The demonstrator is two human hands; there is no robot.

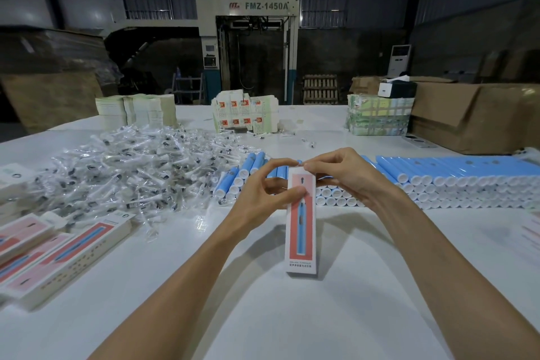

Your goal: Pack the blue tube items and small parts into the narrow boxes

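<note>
Narrow box (301, 222), centre: smooth printed card. Blue tubes (438, 168): smooth satin plastic. Small parts (131, 166), left: glossy, crinkled clear plastic wrap. White table (292, 316): smooth, reflective. Carton (467, 117), right: matt brown cardboard.

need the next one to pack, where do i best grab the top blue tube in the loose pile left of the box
Grip the top blue tube mid-barrel, fingers coming from above across its width: it lies uppermost, left of the narrow box, its round sides probably free.

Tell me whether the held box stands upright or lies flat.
Upright: the narrow box stands on end on the table, left hand and right hand pinching its top.
</note>
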